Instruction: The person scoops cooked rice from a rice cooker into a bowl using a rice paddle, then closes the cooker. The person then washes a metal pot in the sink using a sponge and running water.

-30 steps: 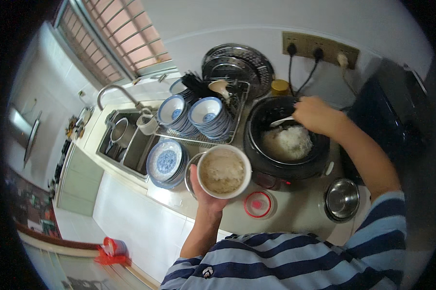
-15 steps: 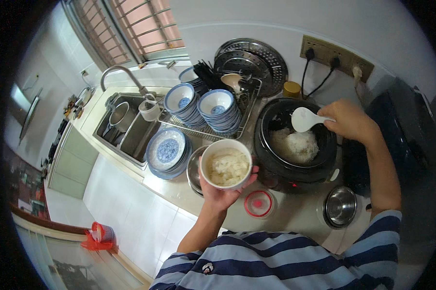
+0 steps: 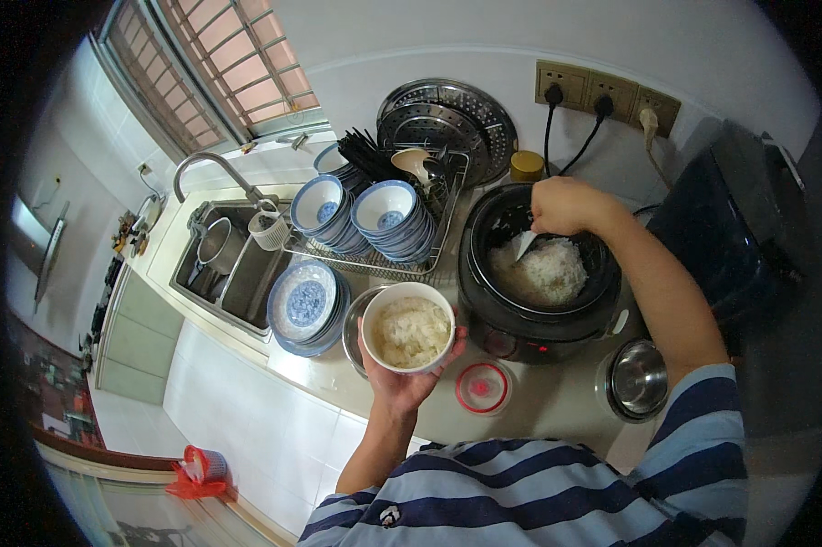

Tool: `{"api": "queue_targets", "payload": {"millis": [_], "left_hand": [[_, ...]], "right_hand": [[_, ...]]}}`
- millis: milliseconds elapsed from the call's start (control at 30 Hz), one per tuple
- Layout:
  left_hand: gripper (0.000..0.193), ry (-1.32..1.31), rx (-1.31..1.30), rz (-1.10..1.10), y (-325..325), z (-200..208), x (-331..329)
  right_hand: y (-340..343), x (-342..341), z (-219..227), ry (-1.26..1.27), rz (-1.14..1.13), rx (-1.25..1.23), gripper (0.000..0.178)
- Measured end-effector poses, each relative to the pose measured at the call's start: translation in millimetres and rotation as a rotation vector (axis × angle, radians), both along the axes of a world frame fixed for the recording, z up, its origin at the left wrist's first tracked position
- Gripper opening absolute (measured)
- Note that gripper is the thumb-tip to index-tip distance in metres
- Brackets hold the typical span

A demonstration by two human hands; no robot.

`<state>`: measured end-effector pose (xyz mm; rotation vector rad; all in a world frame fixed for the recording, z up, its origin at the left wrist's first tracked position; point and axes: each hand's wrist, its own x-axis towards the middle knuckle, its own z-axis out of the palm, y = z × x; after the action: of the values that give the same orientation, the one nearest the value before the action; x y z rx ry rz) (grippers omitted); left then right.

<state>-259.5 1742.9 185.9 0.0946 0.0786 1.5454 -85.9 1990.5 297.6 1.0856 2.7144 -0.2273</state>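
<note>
My left hand (image 3: 405,387) holds up a white bowl (image 3: 375,345) from below, fingers wrapped round its side. Cooked rice (image 3: 413,330) fills much of that bowl. Over the black rice cooker (image 3: 484,319), my right hand (image 3: 561,208) grips a white rice paddle (image 3: 524,243) by its handle. The paddle's blade points down at the left side of the rice mound (image 3: 552,273) in the cooker's pot; whether its tip is inside the rice I cannot tell. A steel basin (image 3: 353,339) sits partly hidden behind the held bowl.
Blue-and-white bowls (image 3: 391,208) stand stacked in a wire rack (image 3: 375,267), with plates (image 3: 303,305) in front. Left of them is the sink (image 3: 261,292). A red-rimmed lidded container (image 3: 482,388) and steel bowls (image 3: 639,378) lie near the counter's front edge. Plugged cords (image 3: 549,137) hang behind the cooker.
My right hand has moved left and turned, bringing the paddle from above the pot down to the rice. My left hand still holds the bowl. The whole view has shifted slightly.
</note>
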Motion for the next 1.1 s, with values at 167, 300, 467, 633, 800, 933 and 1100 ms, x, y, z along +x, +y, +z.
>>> {"api": "queue_targets", "payload": {"millis": [167,300,467,633,800,933,1100], "left_hand": [[0.076,0.006,-0.035,0.022,-2,1,0],[0.077,0.053,-0.093,0.060,-1,6,5],[0.077,0.128,-0.188,0.147,5,12,10],[0.077,0.122,-0.171,0.134,10,15,9],[0.072,0.161,-0.093,0.138,20,21,8],[0.070,0.153,-0.008,0.128,26,23,8],[0.068,0.220,-0.073,0.128,30,19,7]], "right_hand": [[-7,-14,-12,0.103,-0.005,-0.052,0.023],[-9,3,-19,0.366,-0.003,-0.222,0.021],[-14,30,-26,0.543,-0.188,-0.540,0.018],[-25,53,-27,0.683,-0.447,-0.846,0.020],[-35,73,-28,0.780,-0.484,-0.707,0.021],[-37,91,-23,0.804,-0.467,-0.674,0.020],[-39,101,-14,0.792,-0.445,-0.666,0.022]]}}
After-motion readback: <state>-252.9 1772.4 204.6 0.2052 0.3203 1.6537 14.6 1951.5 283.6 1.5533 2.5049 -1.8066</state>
